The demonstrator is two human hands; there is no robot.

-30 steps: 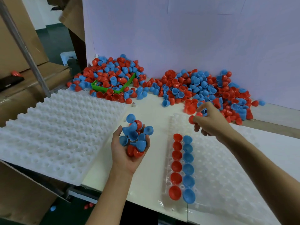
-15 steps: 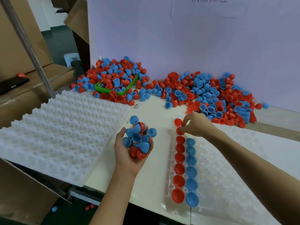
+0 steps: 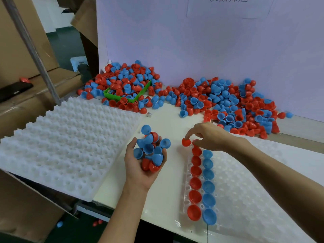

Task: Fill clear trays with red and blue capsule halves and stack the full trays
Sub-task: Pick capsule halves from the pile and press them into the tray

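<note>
Right hand (image 3: pixel 208 137) has come back from the loose pile (image 3: pixel 233 106) at 1 o'clock and now sits over the far end of the clear tray (image 3: pixel 245 199), fingertips pinching a red half (image 3: pixel 186 142) at the top of the red column (image 3: pixel 195 181); a second ago that column stopped about two cells short. So the red column is nearly run out to the tray's far edge, while the blue column (image 3: pixel 208 186) beside it lags by a cell or two. Most of the tray is bare; task is early. Left hand (image 3: pixel 143 163) hasn't moved: palm up at 9 o'clock of the tray, grip cupped round a heaped handful of halves (image 3: pixel 150 151), mostly blue. Halves look like thin glossy hard plastic, dome-shaped, open cups; they nest and will roll. Tray is thin clear dimpled sheet, probably flexes. Stack of white trays (image 3: pixel 61 146) at 9 o'clock on the table (image 3: pixel 166 199) has peaked bumps, matte. Green bin (image 3: pixel 126 95) at 11 o'clock is buried in halves.
</note>
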